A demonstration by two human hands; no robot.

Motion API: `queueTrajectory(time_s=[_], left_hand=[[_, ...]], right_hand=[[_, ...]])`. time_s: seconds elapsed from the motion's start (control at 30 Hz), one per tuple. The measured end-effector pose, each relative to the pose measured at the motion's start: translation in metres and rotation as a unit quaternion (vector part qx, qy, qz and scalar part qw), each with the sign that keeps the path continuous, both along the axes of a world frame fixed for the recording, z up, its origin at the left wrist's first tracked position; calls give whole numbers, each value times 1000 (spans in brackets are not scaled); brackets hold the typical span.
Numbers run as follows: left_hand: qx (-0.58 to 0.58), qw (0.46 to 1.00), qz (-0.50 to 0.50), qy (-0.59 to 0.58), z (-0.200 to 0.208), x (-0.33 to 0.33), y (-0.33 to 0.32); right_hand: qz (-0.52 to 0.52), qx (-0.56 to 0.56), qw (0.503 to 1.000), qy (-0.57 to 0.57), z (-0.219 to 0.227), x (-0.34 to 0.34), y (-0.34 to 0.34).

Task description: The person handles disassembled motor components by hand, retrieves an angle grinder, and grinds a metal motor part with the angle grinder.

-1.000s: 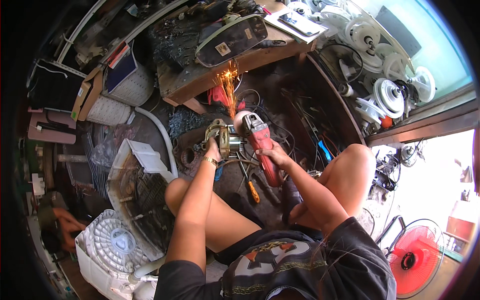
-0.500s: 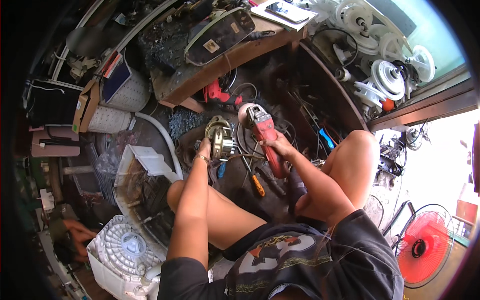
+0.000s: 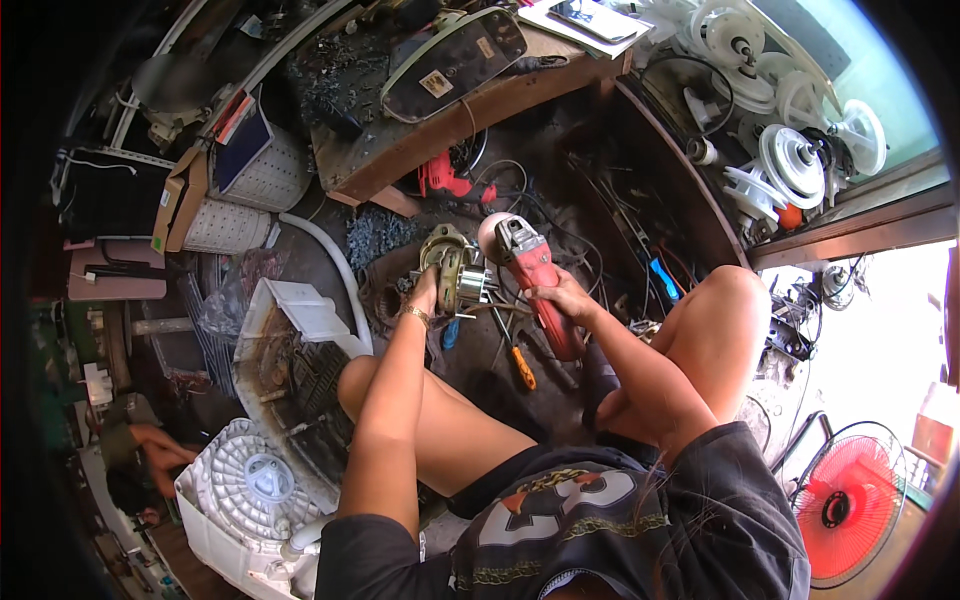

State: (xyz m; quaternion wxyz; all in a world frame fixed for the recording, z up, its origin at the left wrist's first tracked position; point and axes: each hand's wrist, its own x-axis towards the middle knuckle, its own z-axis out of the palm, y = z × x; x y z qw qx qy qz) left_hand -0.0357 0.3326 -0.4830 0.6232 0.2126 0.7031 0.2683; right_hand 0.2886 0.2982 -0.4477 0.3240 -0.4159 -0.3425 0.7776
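My left hand [image 3: 424, 297] grips a brassy metal machine part [image 3: 443, 258] with a shiny silver cylinder on its right side. It looks like a motor or gearbox assembly; its exact kind is unclear. Wrapped round the body of a red angle grinder [image 3: 532, 268] is my right hand [image 3: 562, 297]. The grinder's disc [image 3: 490, 234] lies just right of the metal part, with a small gap seeming to separate them. Below them on the floor are an orange-handled screwdriver [image 3: 523, 369] and a blue-handled tool [image 3: 450, 334].
A wooden bench [image 3: 400, 150] stands ahead, with a red power tool [image 3: 440, 176] beneath it. White plastic pulleys [image 3: 792, 165] crowd the right shelf. At left lie a grey hose [image 3: 335, 260] and a white washing machine tub [image 3: 245, 480]. A red fan [image 3: 840, 508] stands at lower right.
The view has shifted slightly. In my left hand the metal part has turned a little, showing more of its silver cylinder. My right hand keeps its hold on the angle grinder.
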Motion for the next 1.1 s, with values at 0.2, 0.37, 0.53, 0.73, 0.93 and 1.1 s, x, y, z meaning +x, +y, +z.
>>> queueTrajectory(time_s=[0.2,0.37,0.53,0.73,0.93,1.1], left_hand=[[30,999,31,-31,-19,-7,0],[55,998,-11,-35,-12,-13,-1],[43,998,-4,-52,11,24,-4],[45,997,-30,-53,9,15,-5],[61,998,-30,-6,7,-33,-15],[60,998,-19,-20,-2,11,-8]], right_hand=[[-16,33,999,-9,5,-3,0],[-19,38,999,0,6,-7,-1],[-22,30,999,-19,-5,4,-1],[-25,52,997,-48,-9,2,4],[-28,61,998,-3,9,-15,6],[-22,74,996,-48,-6,6,3]])
